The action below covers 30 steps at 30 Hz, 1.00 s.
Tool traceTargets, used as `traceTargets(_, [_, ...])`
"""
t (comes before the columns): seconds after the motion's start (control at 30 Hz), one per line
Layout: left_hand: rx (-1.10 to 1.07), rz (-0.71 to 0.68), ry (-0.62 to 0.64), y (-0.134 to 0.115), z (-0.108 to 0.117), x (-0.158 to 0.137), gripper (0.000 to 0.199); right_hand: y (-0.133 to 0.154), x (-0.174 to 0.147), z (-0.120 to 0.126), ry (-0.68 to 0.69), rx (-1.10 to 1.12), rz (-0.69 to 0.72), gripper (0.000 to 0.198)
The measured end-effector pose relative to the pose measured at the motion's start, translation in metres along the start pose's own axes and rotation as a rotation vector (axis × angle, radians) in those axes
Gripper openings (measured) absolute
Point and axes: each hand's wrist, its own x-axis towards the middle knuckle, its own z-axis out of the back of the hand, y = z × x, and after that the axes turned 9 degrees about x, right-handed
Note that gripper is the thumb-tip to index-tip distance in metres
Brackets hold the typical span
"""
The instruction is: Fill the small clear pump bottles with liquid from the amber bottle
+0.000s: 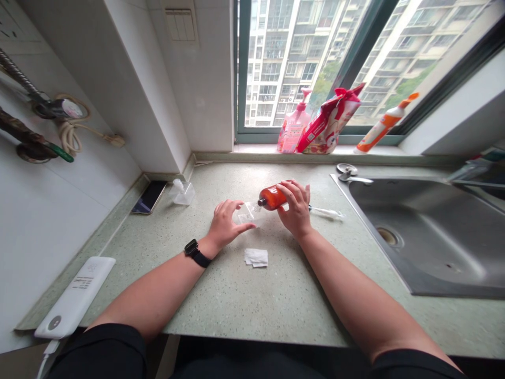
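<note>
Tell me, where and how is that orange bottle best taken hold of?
Probably around the broad body of the orange bottle, coming from the right, as the right grip does. The bottle is tilted, its narrow dark neck pointing left toward the clear container, so holding away from that end should leave the neck free.

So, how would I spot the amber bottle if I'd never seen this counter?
Find the steel sink, then look left along the speckled counter to the person's right hand. Its fingers hold the amber bottle tipped over, dark end pointing left toward a small clear container at the left hand. The orange-brown see-through body sets it apart from that colourless container and the white folded tissue.
</note>
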Motion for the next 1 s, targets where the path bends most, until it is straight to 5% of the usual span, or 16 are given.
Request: traceTargets(1.0, [0.006, -0.01, -0.003, 0.0033, -0.0014, -0.0006, 0.072, 0.0003, 0.0001, -0.0009, -0.004, -0.031, 0.005, 0.066])
